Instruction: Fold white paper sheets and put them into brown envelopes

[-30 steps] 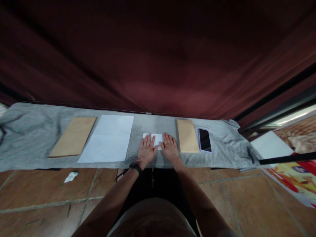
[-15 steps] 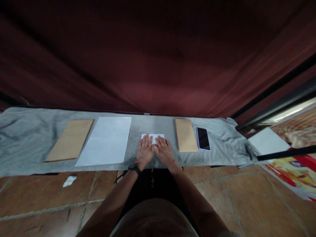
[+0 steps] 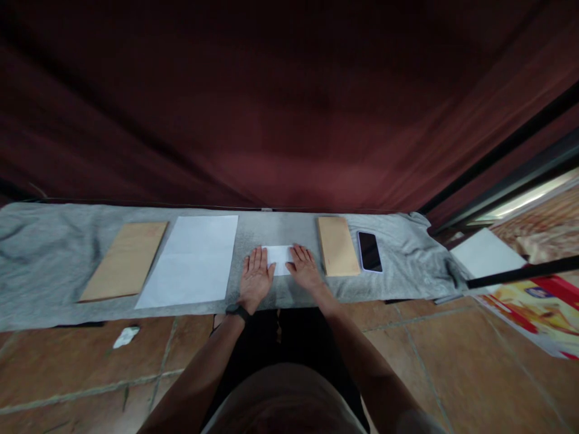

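A small white folded paper [image 3: 279, 259] lies flat on the grey cloth [image 3: 280, 228] in front of me. My left hand [image 3: 256, 276] rests flat over its left end, fingers stretched out, thumb on the paper. Over its right end lies my right hand [image 3: 306, 271], palm down, its thumb pointing inward. The middle of the paper shows between the two hands; its ends are partly hidden under the fingers. To the left is a large white sheet [image 3: 190, 259]. A stack of brown envelopes [image 3: 338, 246] sits just right of my right hand.
A larger brown envelope [image 3: 124, 260] lies at the far left. The phone [image 3: 370, 252] is right of the brown stack. Behind the narrow cloth-covered table hangs a dark red curtain [image 3: 289, 132]. A black metal bar [image 3: 520, 277] and a printed box [image 3: 538, 310] stand at right.
My hands have slid apart from the middle of the folded paper towards its two ends, uncovering its centre. The view has shifted slightly.
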